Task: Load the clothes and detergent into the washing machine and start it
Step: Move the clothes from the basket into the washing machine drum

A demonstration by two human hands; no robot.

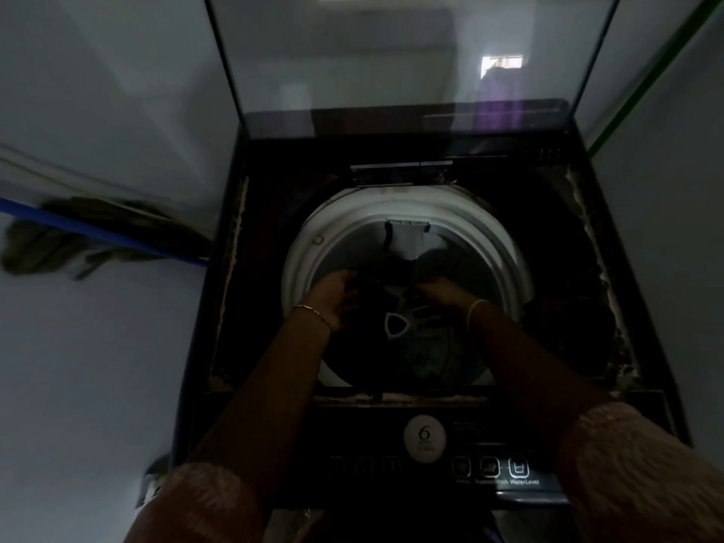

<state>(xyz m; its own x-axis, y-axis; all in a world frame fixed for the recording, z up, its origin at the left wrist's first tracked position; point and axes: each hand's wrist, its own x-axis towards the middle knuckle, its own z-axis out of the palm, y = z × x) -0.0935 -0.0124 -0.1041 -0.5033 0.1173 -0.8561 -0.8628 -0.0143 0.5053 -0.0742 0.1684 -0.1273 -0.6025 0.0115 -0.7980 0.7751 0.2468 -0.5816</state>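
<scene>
A black top-loading washing machine (627, 268) stands open, its glass lid (391, 52) raised at the back. Both my arms reach down into the white-rimmed drum (309, 233). My left hand (333, 295) and my right hand (446, 293) hold a dark garment (395, 272) between them, inside the drum. More dark clothes (427, 358) lie lower in the drum. The scene is dim, so finger detail is hard to read. No detergent is in view.
The control panel (427, 440) with a round dial and lit icons runs along the machine's front edge. A blue-handled mop (78, 229) leans against the wall on the left. A green hose (658, 72) runs up on the right.
</scene>
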